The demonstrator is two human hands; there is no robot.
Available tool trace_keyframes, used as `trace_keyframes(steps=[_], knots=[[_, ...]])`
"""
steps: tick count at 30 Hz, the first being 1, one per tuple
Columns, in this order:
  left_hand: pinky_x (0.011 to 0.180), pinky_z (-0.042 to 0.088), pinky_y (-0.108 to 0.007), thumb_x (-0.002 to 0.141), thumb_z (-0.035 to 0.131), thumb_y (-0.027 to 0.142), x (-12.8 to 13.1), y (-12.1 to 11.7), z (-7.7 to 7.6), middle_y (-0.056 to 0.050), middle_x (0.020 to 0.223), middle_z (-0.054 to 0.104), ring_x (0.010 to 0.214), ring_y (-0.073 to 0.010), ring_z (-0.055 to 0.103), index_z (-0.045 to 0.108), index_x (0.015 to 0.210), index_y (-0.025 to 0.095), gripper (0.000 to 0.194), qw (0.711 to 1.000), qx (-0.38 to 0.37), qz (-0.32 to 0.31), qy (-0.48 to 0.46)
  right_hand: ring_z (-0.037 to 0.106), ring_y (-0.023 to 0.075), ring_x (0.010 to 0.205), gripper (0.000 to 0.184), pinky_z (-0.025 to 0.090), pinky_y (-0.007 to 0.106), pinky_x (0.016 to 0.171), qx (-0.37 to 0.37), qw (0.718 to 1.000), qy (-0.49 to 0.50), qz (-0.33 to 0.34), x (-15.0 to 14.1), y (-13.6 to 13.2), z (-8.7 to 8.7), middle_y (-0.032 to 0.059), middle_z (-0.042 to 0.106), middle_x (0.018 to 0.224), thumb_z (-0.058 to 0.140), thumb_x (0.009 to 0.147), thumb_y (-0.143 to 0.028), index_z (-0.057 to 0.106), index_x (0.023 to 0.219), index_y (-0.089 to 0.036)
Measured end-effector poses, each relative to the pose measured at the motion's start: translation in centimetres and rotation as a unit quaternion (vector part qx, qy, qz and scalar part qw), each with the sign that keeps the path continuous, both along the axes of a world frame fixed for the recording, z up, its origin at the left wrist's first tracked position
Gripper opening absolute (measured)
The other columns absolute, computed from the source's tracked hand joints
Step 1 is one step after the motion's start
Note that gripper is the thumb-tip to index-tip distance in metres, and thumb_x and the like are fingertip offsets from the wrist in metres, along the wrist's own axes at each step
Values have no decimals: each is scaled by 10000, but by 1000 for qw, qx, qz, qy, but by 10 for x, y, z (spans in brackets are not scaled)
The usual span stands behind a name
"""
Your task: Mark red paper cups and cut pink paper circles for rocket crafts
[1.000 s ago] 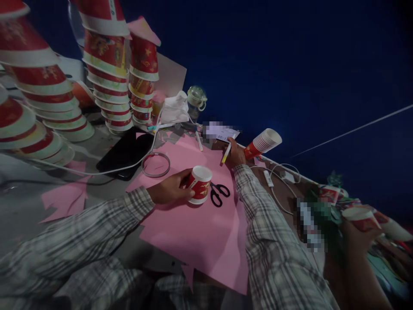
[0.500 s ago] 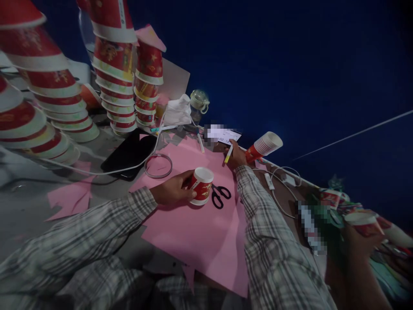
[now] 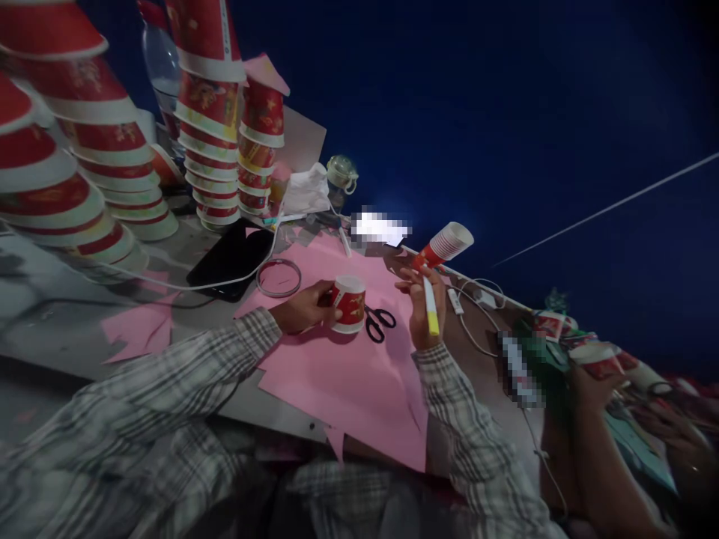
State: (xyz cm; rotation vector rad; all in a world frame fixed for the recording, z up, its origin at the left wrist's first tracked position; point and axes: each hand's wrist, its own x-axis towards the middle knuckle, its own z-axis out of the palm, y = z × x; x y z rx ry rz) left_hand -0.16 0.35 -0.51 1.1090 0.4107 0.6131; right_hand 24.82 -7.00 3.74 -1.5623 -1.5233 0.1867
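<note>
My left hand (image 3: 306,307) is closed around the side of a red and white paper cup (image 3: 348,305), mouth up over the pink paper (image 3: 342,374). Just right of the cup lie scissors (image 3: 379,323) with black handles, their blades partly hidden behind the cup. A white marker with a yellow end (image 3: 430,307) is held in my right hand (image 3: 424,303), its yellow end pointing back toward me. Beyond that hand a nested stack of red paper cups (image 3: 446,245) lies tilted.
Tall stacks of red paper cups (image 3: 210,150) rise at the left. Near them are a black phone (image 3: 230,262), a white cable and a roll of tape (image 3: 279,278). A lit phone (image 3: 382,228) stands at the far edge. Another person's hand (image 3: 589,382) holds a cup at right.
My right hand has drawn back from the lit phone toward me, bringing the marker with it. The left hand still holds the cup. The view has shifted slightly.
</note>
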Motion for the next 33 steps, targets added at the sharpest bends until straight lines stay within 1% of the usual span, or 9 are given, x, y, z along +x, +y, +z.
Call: trace_keyframes(steps=[2,5,11,16,19,23,27,30,33], knots=[[1107,483,-501,679,922,294,0,1,1,-153,1226,742,1195,-296,682,645,1273,139,673,1000,-14,6,-4,748,216,999,464,635,452,890,23,998,50,-6,-19,-21,-12,129,683,1300,424,1048,-501,458,1442,-259],[1095,489,-484,676,937,332,-1,1,6,-154,1199,754,1134,-282,703,673,1236,123,653,1000,-21,-1,-15,751,212,972,508,634,471,920,28,982,185,4,-44,-40,-29,144,688,1279,553,979,-551,467,1379,-249],[1095,499,-452,692,935,349,0,-3,11,-169,1269,730,1168,-285,696,652,1312,133,715,999,1,10,-44,728,245,1062,601,638,496,934,-13,979,200,38,-65,-44,-43,197,608,1382,632,932,-558,445,1407,-240],[1132,482,-453,734,902,373,4,-7,10,-168,1395,671,1306,-303,634,605,1393,176,750,999,-4,17,-44,728,265,1054,671,646,500,908,-15,978,199,57,-68,-43,-46,174,645,1324,703,878,-549,451,1417,-238],[1144,477,-463,779,867,401,4,-9,14,-183,1418,658,1325,-323,623,599,1401,156,721,999,19,-19,-22,722,278,1057,681,645,501,903,-22,980,192,51,-70,-44,-45,174,658,1299,710,867,-553,465,1409,-223],[1121,499,-508,728,902,327,4,-9,18,-192,1479,612,1354,-355,605,531,1464,185,837,995,68,-72,20,719,286,1078,669,638,513,927,-23,981,189,44,-71,-47,-42,184,648,1323,699,874,-544,466,1407,-213],[1102,508,-551,696,917,267,5,-8,13,-220,1505,579,1346,-373,614,479,1503,195,921,995,59,-75,29,712,288,1108,662,636,514,935,-22,984,174,43,-71,-47,-42,187,643,1339,699,878,-526,464,1416,-221],[1126,493,-538,662,936,240,6,-9,8,-227,1516,569,1372,-368,595,478,1492,185,950,998,37,-52,13,713,272,1103,637,638,488,917,25,986,164,18,-69,-47,-41,166,664,1296,688,888,-539,485,1408,-233],[1133,491,-517,629,951,214,8,-11,3,-229,1544,541,1400,-358,573,419,1531,204,1047,1000,7,-25,-4,726,236,988,559,630,462,881,124,977,170,-31,-67,-51,-34,103,712,1106,575,946,-587,537,1380,-236]])
